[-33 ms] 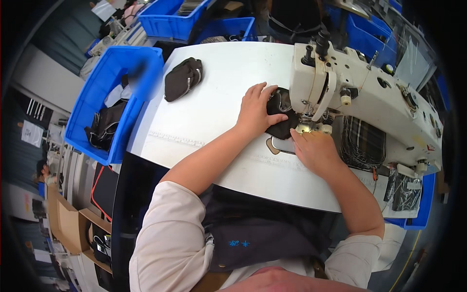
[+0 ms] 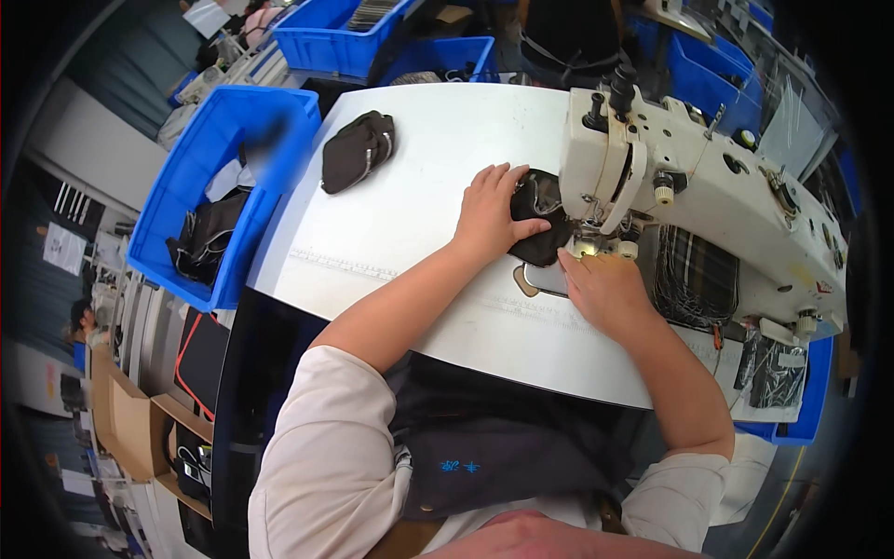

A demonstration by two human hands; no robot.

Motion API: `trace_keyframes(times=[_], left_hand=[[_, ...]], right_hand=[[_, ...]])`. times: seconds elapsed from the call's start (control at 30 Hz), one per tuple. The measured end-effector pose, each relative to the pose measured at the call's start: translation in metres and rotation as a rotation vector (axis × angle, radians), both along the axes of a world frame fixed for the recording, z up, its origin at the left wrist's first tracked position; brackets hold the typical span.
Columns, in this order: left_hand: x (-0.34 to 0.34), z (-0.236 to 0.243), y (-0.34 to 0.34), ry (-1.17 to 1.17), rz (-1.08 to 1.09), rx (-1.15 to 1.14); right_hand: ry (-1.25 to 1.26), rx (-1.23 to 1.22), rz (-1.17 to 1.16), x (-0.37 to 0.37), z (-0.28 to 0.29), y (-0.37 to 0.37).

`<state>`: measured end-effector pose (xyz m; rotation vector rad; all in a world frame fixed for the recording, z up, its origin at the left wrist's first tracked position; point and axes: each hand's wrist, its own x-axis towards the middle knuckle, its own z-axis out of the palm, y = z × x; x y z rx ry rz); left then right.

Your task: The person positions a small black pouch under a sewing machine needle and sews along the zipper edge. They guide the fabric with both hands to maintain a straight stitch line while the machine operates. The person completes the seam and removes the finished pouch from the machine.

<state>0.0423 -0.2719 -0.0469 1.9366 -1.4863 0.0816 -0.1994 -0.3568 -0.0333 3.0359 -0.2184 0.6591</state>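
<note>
A small dark brown fabric pouch piece (image 2: 540,238) with a pale-edged seam lies under the head of a white sewing machine (image 2: 610,158). My left hand (image 2: 486,212) grips its left side, the thumb stretched across the fabric and the fingers along the edge. At the near right edge, my right hand (image 2: 605,287) holds the same piece with its fingertips, close to the lit needle area (image 2: 587,249). The needle tip itself is hard to make out. Farther left on the white table (image 2: 428,140) rests a stack of similar dark pouches (image 2: 358,152).
A blue bin (image 2: 177,265) with dark fabric pieces stands against the table's left side. Dark panels (image 2: 697,275) lie beneath the machine arm. Plastic-wrapped dark items (image 2: 778,373) sit at the right corner. More blue bins (image 2: 335,47) and a person (image 2: 570,37) are beyond the far edge.
The whole view has shifted very slightly. Both hands and the fabric piece keep their places relative to the machine.
</note>
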Motion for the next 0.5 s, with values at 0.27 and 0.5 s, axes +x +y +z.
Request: trace_keyframes(times=[0.27, 0.5], left_hand=[[0.004, 0.027, 0.092, 0.112, 0.090, 0.173], [0.061, 0.047, 0.208, 0.733, -0.013, 0.227]], right_hand=[[-0.081, -0.004, -0.005, 0.004, -0.009, -0.003], [-0.103, -0.037, -0.014, 0.006, -0.011, -0.002]])
